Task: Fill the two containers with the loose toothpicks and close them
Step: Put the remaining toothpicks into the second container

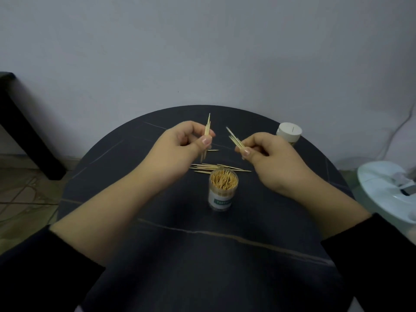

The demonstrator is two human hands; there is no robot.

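An uncapped clear toothpick container [222, 190] stands upright mid-table, packed with toothpicks. A second container with its white lid on [289, 132] stands at the far right, partly behind my right hand. Loose toothpicks [216, 168] lie in a small heap just behind the uncapped container, and one single toothpick [213, 150] lies farther back. My left hand [180, 149] pinches a small upright bundle of toothpicks [207, 129] above the table. My right hand [267, 158] pinches another bundle [235, 138] that points up and to the left.
The round dark table [180, 244] has thin pale veins. To the right, off the table, sits a white round appliance [387, 190]. A black furniture leg [24, 129] stands at the left against the wall, and a cable hangs at the far right.
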